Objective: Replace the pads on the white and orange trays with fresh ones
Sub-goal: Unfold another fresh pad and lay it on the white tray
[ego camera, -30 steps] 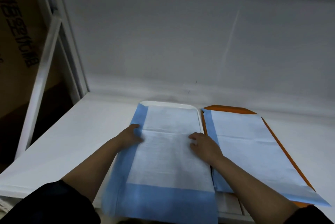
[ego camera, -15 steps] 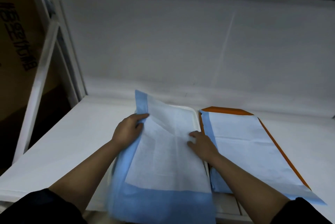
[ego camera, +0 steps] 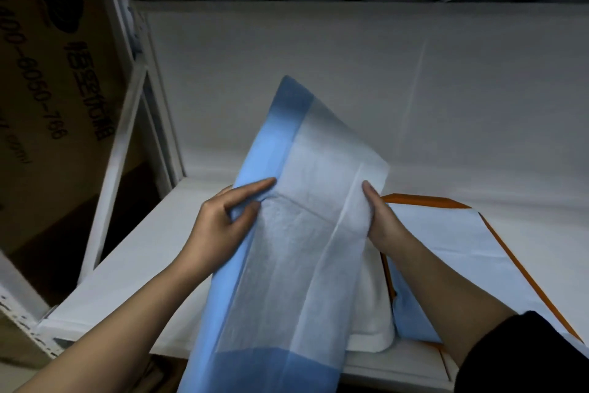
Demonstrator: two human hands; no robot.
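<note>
On the white shelf (ego camera: 134, 268), both hands lift the blue-bordered white absorbent pad (ego camera: 302, 249) clear of the white tray (ego camera: 373, 325): left hand (ego camera: 223, 227) and right hand (ego camera: 379, 220) pinch its sides. Removal underway; next, probably discard it; the orange tray (ego camera: 427, 201) remains covered.

Your left hand (ego camera: 223, 227) is raised in front of you, forefinger stretched out flat along the sheet's face and thumb curled in below it, pinching its left edge. Your right hand (ego camera: 381, 220) grips the opposite edge, thumb uppermost; its fingers are hidden behind the sheet, probably curled. Both forearms reach forward and slightly inward, bare to dark sleeves near the elbows.
</note>
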